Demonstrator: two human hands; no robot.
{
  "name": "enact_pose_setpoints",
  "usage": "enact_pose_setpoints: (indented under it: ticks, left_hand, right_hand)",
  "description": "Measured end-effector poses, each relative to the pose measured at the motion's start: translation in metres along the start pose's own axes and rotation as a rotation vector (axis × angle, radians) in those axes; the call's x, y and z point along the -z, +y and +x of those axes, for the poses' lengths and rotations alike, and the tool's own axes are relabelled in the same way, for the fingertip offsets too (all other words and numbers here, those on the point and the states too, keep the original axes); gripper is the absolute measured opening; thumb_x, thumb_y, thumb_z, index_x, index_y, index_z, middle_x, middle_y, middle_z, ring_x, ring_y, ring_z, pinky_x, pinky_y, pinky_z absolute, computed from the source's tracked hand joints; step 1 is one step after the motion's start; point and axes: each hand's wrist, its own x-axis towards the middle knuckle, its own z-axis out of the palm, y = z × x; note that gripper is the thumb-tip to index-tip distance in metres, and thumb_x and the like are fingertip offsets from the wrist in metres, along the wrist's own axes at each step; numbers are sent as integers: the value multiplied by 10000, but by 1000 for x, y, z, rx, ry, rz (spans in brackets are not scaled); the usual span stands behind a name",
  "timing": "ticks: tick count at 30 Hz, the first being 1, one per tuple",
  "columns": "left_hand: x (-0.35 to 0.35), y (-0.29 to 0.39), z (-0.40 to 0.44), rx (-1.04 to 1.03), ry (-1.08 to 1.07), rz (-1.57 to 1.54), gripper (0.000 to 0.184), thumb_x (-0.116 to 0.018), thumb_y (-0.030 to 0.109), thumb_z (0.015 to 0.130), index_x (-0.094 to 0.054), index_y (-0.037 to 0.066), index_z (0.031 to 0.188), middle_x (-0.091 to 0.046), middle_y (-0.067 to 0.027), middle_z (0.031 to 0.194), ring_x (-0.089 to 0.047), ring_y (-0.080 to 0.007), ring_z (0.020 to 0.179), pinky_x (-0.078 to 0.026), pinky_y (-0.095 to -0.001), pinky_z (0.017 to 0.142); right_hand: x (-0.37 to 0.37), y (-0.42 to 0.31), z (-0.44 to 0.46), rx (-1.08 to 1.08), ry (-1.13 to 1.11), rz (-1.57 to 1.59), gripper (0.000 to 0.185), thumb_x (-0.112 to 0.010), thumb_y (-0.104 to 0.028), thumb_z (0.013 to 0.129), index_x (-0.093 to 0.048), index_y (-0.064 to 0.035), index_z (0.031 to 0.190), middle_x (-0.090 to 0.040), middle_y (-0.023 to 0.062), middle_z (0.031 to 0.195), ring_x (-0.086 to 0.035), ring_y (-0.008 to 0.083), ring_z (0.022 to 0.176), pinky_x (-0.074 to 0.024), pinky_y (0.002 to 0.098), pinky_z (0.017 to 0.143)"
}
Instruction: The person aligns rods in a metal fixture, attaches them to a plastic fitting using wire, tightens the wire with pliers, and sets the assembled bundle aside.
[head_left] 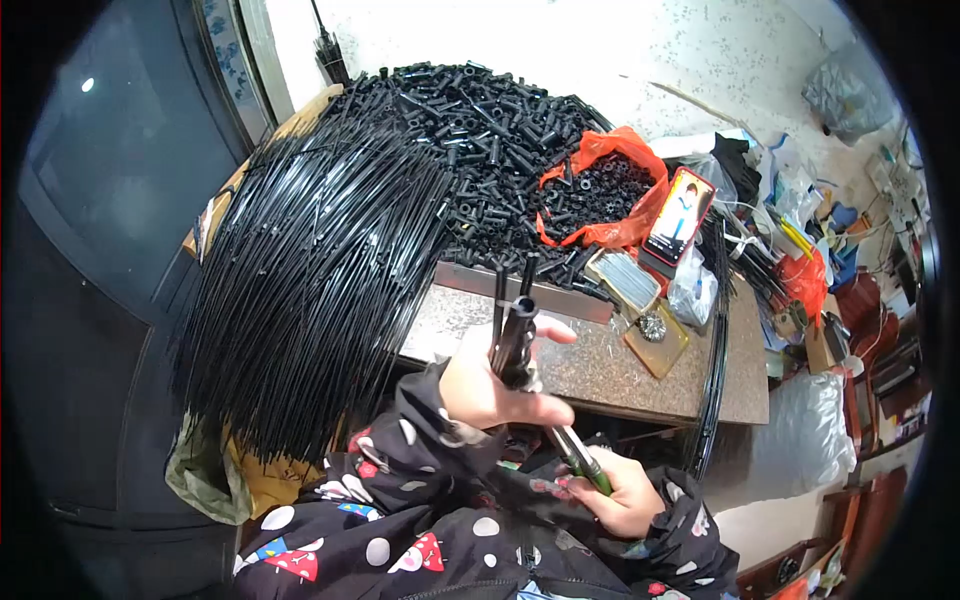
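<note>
My left hand [480, 385] is closed around a black plastic handle [515, 345] with a round open end and finger grooves, held upright above the table's front edge. Thin black rods [499, 300] stick up beside it. Lower and to the right, my right hand [628, 497] grips a slim tool by its green handle [590, 468]. The tool's pale metallic shaft [567, 440] points up toward the left palm; its tip is hidden there, so its exact kind does not show.
A bundle of long black rods [300, 260] covers the table's left. Behind a metal strip [530, 292] lies a heap of black handles [480, 130]. A red bag [655, 165] of small black parts, a phone [680, 215] and a tray [625, 278] stand right of it.
</note>
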Motion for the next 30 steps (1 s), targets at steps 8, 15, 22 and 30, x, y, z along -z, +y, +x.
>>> enact_pose_setpoints:
  ticks: [8,15,22,30]
  left_hand:
    - [-17,13,-9,58,135,166,362,-793,157,586,-555,20,823,-511,20,612,-467,-47,545,-377,-194,493]
    - [-14,-9,-9,35,170,403,326,-737,228,651,-560,2,804,-529,-4,606,-459,-68,540,-407,-237,511]
    - [-26,9,-2,29,203,3,331,-736,11,615,-517,31,862,-492,18,642,-458,-46,536,-363,-191,486]
    - [-27,16,-4,-109,296,252,247,-722,77,610,-500,39,712,-470,37,568,-419,-36,497,-344,-203,456]
  right_hand:
    - [18,2,-8,-227,-401,837,505,-405,-97,898,-187,-64,1352,-537,128,944,-552,169,751,-443,292,702]
    - [8,-4,-12,-149,93,-230,134,-496,-58,819,-505,-25,948,-554,47,642,-515,115,536,-418,256,514]
    - [-9,3,-5,-41,137,46,386,-498,-4,808,-449,-33,1189,-593,73,756,-573,102,703,-454,226,670]
    - [-25,-18,8,42,258,-206,512,-471,98,764,-380,-14,1255,-594,148,957,-595,148,770,-474,252,722]
